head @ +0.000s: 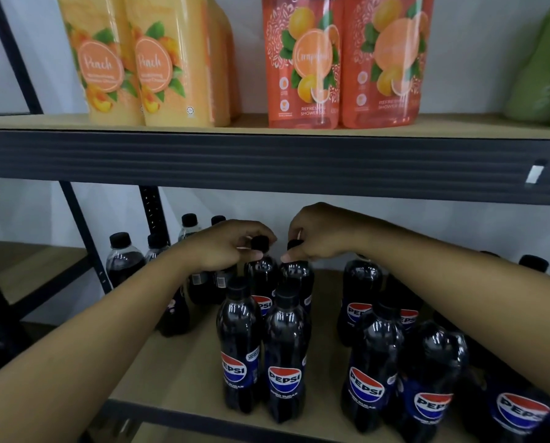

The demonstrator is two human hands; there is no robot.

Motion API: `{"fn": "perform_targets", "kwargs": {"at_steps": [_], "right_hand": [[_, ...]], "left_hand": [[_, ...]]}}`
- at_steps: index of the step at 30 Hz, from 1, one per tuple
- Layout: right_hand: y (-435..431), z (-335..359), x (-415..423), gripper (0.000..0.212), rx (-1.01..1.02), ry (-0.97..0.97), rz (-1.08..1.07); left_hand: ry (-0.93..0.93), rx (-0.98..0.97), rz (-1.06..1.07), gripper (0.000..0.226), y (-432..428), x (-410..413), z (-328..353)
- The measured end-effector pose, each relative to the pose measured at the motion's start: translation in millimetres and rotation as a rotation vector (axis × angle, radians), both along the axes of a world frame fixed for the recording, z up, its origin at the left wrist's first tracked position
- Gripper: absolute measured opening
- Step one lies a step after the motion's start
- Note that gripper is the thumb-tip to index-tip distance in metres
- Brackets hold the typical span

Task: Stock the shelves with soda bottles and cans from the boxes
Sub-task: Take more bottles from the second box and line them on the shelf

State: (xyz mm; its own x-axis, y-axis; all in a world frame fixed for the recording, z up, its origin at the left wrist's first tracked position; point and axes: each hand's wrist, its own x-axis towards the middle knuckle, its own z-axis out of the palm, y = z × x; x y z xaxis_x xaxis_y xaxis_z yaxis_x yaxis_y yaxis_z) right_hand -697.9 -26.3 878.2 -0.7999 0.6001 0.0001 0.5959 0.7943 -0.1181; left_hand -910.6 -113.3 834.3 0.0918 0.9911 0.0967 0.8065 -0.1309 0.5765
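Observation:
Several dark Pepsi bottles with black caps stand on the lower wooden shelf (178,372). My left hand (225,244) pinches the black cap of one bottle (261,276) in the back row. My right hand (318,235) pinches the cap of the bottle beside it (297,276). Both bottles stand upright, close together, behind two front bottles (238,346) (285,362). More Pepsi bottles (372,362) stand in a group to the right, under my right forearm.
A dark metal shelf beam (267,161) runs just above my hands. On the upper shelf stand peach pouches (133,65), orange shower-gel pouches (347,65) and a green pouch (548,68). Other dark bottles (123,257) stand at the back left by the upright post (154,212).

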Motion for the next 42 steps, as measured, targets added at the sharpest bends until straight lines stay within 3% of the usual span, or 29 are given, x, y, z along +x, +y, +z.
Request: {"fn": "perform_targets", "kwargs": {"at_steps": [3, 8, 11, 14, 19, 25, 32, 38, 42], "right_hand": [[-13.3, 9.9, 9.8, 0.059, 0.019, 0.012, 0.018], [-55.0, 19.3, 31.9, 0.037, -0.105, 0.214, 0.097], [-76.3, 13.2, 34.5, 0.044, -0.23, 0.145, 0.139], [-84.8, 4.5, 32.0, 0.042, -0.197, 0.078, 0.162], [-90.9, 1.8, 24.0, 0.021, -0.142, 0.154, 0.158], [-116.4, 6.1, 1.4, 0.033, -0.084, 0.317, 0.219], [-147.5, 7.0, -59.7, 0.051, -0.088, 0.345, 0.22], [-184.6, -36.1, -125.3, 0.066, -0.208, 0.502, 0.101], [-186.4, -75.4, -158.1, 0.068, -0.306, 0.544, 0.01]], "left_hand": [[-0.091, 0.041, 0.026, 0.041, -13.5, 1.3, 3.7], [-0.185, 0.278, 0.105, 0.026, -62.8, 9.4, 9.9], [-0.208, 0.119, -0.005, 0.035, -90.6, 8.7, 6.0], [-0.153, -0.015, -0.013, 0.052, -102.1, 7.3, -3.0], [-0.235, 0.057, 0.044, 0.051, -114.2, 13.4, -10.6], [-0.28, 0.243, 0.153, 0.042, -142.8, -3.5, -4.4], [-0.16, 0.478, 0.357, 0.025, -168.2, -68.3, -5.3], [-0.171, 0.548, 0.456, 0.036, -172.6, -139.9, -37.8], [-0.237, 0.452, 0.469, 0.057, -164.8, -158.2, -64.2]]}}
